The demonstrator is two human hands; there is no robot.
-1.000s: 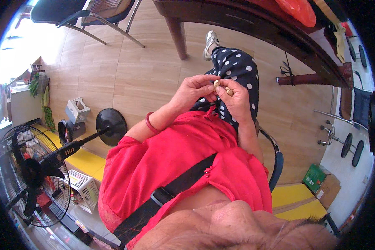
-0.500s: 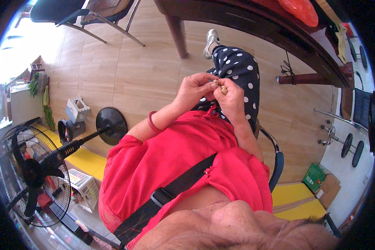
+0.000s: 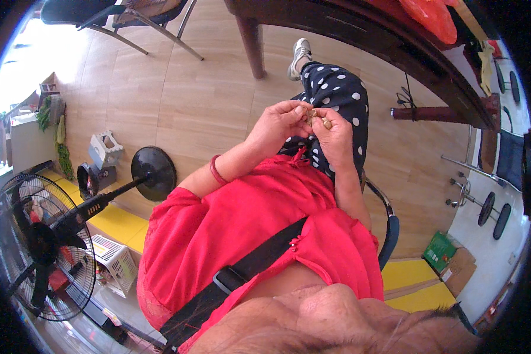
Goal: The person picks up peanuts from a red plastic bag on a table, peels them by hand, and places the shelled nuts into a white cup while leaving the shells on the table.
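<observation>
My left hand (image 3: 277, 125) and my right hand (image 3: 337, 138) meet above my lap, fingers closed in a pinch. Between their fingertips is a small tan piece (image 3: 312, 115), which looks like a nut in its shell, perhaps a peanut. Another small, rounded tan piece (image 3: 326, 123) shows at the curled fingers of my right hand. Both are too small to name for certain, and my fingers cover part of them. A red bangle (image 3: 216, 170) circles my left wrist. Beneath the hands are my dark trousers with white dots (image 3: 339, 97).
A dark wooden table (image 3: 348, 32) with a red plastic bag (image 3: 433, 20) stands ahead to the right. On the left are a black floor fan (image 3: 44, 245), a small stool (image 3: 106, 148) and a white basket (image 3: 115, 259). Chairs (image 3: 153, 26) stand at the far left.
My right hand has moved slightly right, apart from the left at the knuckles. More of the tan piece between the fingertips now shows. The whole view has shifted a little.
</observation>
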